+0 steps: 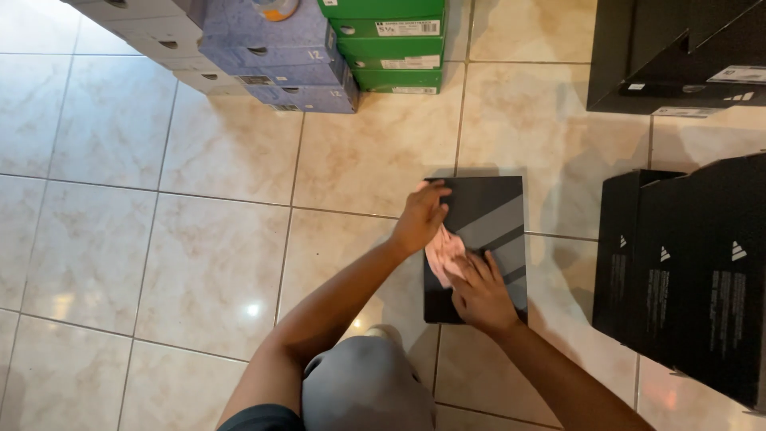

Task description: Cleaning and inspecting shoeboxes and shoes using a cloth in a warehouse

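Hands on a black shoebox lying flat on the tiled floor, that's my view right now. My left hand has its fingers closed on a pink cloth, pressing it on the lid. My right hand lies flat just below it, fingers spread apart on the lid, tips touching the cloth. Stacked blue boxes and green boxes sit well beyond my fingers, black cartons off to the right.
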